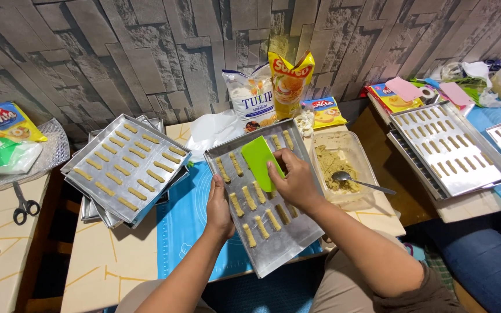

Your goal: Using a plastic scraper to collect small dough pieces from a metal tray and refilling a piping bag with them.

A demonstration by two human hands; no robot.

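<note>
Two hands: both mine, both on the middle tray, seen from the head cam.
Left hand (218, 207): fingers closed round the left edge of the metal tray (290, 246), thumb on top; holds it tilted above the blue mat (182, 223).
Right hand (297, 181): clamped on the green scraper (258, 161), thumb & fingers pinching its lower edge; blade lies flat over the tray's upper middle.
Tray contents: rows of dough sticks (260, 226), pale yellow, some just beside the scraper, some partly under my right hand.
Left of tray: stack of trays (124, 168) w/ more sticks on the top one, partly over the mat.
Right of tray: clear tub (362, 165) w/ crumbly dough, spoon (359, 182) resting in it.
Behind: flour bag (253, 95), yellow snack bag (290, 81) vs. the stone wall.
Far left: scissors (24, 206) on the low table.
Far right: perforated tray (449, 148), apart from my hands.
</note>
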